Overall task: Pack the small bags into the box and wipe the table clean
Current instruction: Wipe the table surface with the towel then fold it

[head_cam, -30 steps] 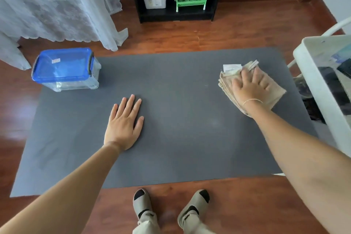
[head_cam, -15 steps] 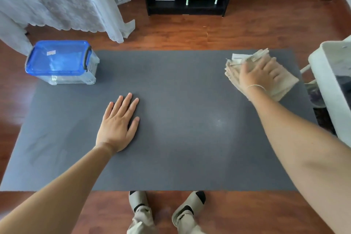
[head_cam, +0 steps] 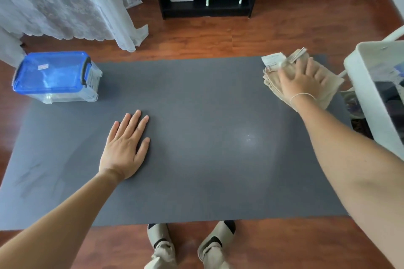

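Observation:
A clear plastic box with a blue lid shut on it stands at the far left corner of the dark grey table. My left hand lies flat on the table, palm down, fingers spread, holding nothing. My right hand presses down on a folded beige cloth at the far right corner of the table; a white label sticks out of the cloth's far edge. No small bags are visible on the table.
A white bin stands close to the table's right edge. Beyond the table are a black shelf with a grey tub and a green basket, and a white curtain at the far left. My feet show below the near edge.
My right hand has slid the cloth away from me, toward the far right corner of the table. My left hand has stayed flat in the same place.

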Tool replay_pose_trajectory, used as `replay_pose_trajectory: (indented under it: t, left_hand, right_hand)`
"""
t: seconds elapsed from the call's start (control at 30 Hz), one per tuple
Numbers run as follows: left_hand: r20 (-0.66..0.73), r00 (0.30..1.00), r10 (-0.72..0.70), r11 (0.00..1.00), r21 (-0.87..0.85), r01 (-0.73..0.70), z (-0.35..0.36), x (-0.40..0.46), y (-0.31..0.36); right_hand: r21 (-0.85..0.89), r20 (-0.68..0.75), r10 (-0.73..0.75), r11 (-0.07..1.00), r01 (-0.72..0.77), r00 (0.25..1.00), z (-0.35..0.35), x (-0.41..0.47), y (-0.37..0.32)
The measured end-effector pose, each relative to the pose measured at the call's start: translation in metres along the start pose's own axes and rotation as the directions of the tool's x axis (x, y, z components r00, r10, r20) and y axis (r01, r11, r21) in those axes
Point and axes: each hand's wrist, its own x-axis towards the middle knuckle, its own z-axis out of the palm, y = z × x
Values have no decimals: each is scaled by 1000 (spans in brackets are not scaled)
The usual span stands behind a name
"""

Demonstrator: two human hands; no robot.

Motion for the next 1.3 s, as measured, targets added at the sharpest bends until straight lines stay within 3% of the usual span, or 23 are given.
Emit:
replay_pose_trajectory:
  t: [0.07,0.13,0.2,0.23,0.27,0.3,0.33,0.37,0.4,0.47,0.5,0.57,0.63,0.7,0.77,0.83,0.9,0.97,1.03,1.1,1.2,1.27,1.3]
  left_hand:
    - [0,1000,0,1000,10,0,0,-1,0]
    - [1,1000,5,1000,14,-5,0,-1,-1]
    - [-1,1000,13,1000,8,-13,0,-1,-1]
    - [-3,1000,15,1000,0,-15,0,-1,-1]
    - [-3,1000,17,1000,-8,-17,0,-1,-1]
    - [-3,1000,22,1000,-9,-22,1,0,-1]
    - [-3,1000,26,1000,-3,-26,1,0,-1]
    - [-3,1000,27,1000,2,-27,1,0,-1]
    - [-4,1000,28,1000,4,-28,1,0,-2]
    - [1,1000,29,1000,5,-29,2,1,-2]
    - [3,1000,29,1000,7,-29,2,1,-2]
    - [-1,1000,31,999,9,-31,3,1,-2]
    - [4,999,37,999,-1,-37,3,1,-2]
    - [4,999,49,999,-11,-49,3,1,-2]
    - [4,998,56,998,-20,-56,4,1,-4]
    - [-1,998,62,998,-18,-62,5,1,-4]
    - [-18,998,62,998,-21,-63,7,2,-5]
    - [-24,998,61,998,-22,-61,8,3,-5]
    - [-26,998,63,998,-16,-63,8,3,-6]
    - [-13,998,68,997,-27,-68,8,4,-6]
    - [10,996,88,988,-126,-86,4,3,-8]
    - [-12,996,85,963,-256,-86,-1,0,-16]
    - [-33,997,68,953,-292,-75,-4,-4,-25]
  right_hand:
    - [-18,23,-29,999,29,999,8,-33,-13]
    - [-72,52,-298,951,302,953,26,-89,-30]
    - [-113,146,-638,748,654,756,34,-159,-27]
    - [-125,180,-727,651,749,662,30,-180,-13]
    - [-143,208,-746,616,775,632,22,-185,9]
    - [-183,203,-703,657,731,682,14,-179,35]
    - [-242,179,-584,754,610,792,6,-168,62]
    - [-268,126,-396,869,416,909,-3,-157,86]
    - [-249,54,-195,947,202,979,-11,-152,103]
    - [-98,5,102,990,-101,995,-12,-163,99]
    - [-57,23,133,990,-131,991,-4,-180,80]
    - [-87,63,-113,989,119,992,19,-228,35]
    - [-142,128,-479,858,494,869,37,-276,7]
    - [-167,195,-638,727,666,745,30,-280,21]
    - [-252,150,-545,786,565,825,17,-250,64]
    - [-267,39,-228,936,231,973,1,-215,116]
    - [-143,-11,120,982,-120,993,-11,-200,143]
    - [-68,-38,272,959,-274,962,-5,-205,119]
    - [-85,-6,148,985,-148,989,17,-229,64]
    - [-120,49,-192,973,196,980,40,-272,-1]
    - [-129,175,-602,770,625,779,56,-322,-42]
    - [-177,173,-680,690,702,713,43,-303,-15]
    - [-209,157,-629,732,648,761,36,-286,7]
